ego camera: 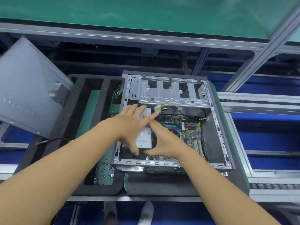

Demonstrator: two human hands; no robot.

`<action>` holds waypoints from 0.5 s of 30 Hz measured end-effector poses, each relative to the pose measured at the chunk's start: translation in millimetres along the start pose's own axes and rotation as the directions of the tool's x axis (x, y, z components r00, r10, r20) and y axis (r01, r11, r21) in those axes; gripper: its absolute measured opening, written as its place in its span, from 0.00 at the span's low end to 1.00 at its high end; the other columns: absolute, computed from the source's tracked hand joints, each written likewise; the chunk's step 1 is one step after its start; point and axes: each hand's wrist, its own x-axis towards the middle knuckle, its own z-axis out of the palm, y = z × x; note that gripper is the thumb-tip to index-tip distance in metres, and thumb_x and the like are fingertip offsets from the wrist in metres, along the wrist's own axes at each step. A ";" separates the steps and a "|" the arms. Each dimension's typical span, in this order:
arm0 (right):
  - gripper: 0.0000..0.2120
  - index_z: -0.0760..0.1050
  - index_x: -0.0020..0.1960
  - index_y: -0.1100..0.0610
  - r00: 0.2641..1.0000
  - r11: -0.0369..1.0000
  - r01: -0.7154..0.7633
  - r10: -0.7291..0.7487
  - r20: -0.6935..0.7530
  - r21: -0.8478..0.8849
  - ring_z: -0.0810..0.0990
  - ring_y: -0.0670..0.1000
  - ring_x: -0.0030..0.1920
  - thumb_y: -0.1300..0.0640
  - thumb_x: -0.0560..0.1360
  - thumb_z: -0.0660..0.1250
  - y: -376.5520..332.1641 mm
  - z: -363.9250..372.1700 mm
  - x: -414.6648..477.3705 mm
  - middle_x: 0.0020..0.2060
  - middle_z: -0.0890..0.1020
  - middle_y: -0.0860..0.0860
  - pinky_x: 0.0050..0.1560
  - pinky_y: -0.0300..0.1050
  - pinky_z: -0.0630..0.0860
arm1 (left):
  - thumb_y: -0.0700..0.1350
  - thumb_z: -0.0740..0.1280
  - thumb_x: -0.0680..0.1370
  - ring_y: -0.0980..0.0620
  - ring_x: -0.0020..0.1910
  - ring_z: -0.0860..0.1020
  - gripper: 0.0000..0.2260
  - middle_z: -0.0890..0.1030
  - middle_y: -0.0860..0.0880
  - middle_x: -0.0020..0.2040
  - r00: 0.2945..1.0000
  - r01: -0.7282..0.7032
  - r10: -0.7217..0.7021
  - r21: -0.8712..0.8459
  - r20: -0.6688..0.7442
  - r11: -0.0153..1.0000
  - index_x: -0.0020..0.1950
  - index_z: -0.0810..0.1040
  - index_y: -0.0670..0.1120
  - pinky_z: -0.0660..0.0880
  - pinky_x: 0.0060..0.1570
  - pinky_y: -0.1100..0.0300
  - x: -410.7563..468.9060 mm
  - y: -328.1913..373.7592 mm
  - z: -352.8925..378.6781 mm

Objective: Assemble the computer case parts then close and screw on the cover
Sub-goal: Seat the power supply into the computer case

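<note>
An open computer case (215, 120) lies on its side on a black foam pad. Inside at the left sits a silver power supply (144, 140) with a label on top. My left hand (129, 124) lies flat across the power supply with fingers straight and spread. My right hand (162, 140) presses on the supply's right side, fingers straight and crossing under the left hand's fingers, thumb at the near edge. A green motherboard (190, 132) shows to the right of the hands. White connectors on yellow and black wires (162, 108) hang behind the hands. The grey side cover (29, 88) leans at far left.
A black foam tray (81, 120) left of the case has slots; one near slot holds several small dark screws (104, 172). A black cable (52, 140) lies by the cover. Metal conveyor rails (259, 101) run right. Green shelf (146, 12) above. Feet show below.
</note>
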 end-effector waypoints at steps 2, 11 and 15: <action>0.55 0.49 0.84 0.47 0.999 1.000 0.014 -0.013 -0.046 0.010 0.48 0.38 0.81 0.49 0.69 0.81 2.6 0.0 2.3 0.82 0.52 0.40 0.78 0.39 0.55 | 0.69 0.74 0.55 0.37 0.76 0.45 0.65 0.44 0.42 0.78 0.997 -0.028 0.028 0.006 -0.071 1.000 0.72 0.25 0.67 0.48 0.75 0.41 2.1 -0.9 -2.3; 0.47 0.58 0.76 0.33 0.999 0.989 0.002 0.004 -0.040 0.149 0.66 0.41 0.71 0.43 0.65 0.81 11.3 1.4 -0.5 0.70 0.57 0.38 0.67 0.50 0.76 | 0.69 0.73 0.56 0.40 0.74 0.48 0.61 0.46 0.47 0.76 0.995 -0.081 0.077 -0.058 -0.070 0.995 0.74 0.31 0.69 0.53 0.73 0.42 -3.5 -7.0 -2.4; 0.47 0.55 0.74 0.28 0.999 0.988 -0.032 0.030 0.015 0.152 0.70 0.33 0.65 0.43 0.66 0.81 13.7 1.8 -0.6 0.71 0.54 0.34 0.61 0.37 0.73 | 0.69 0.73 0.57 0.40 0.75 0.46 0.61 0.45 0.46 0.76 0.996 -0.071 0.068 -0.050 -0.059 0.996 0.75 0.32 0.66 0.54 0.74 0.40 -6.3 -5.0 -2.1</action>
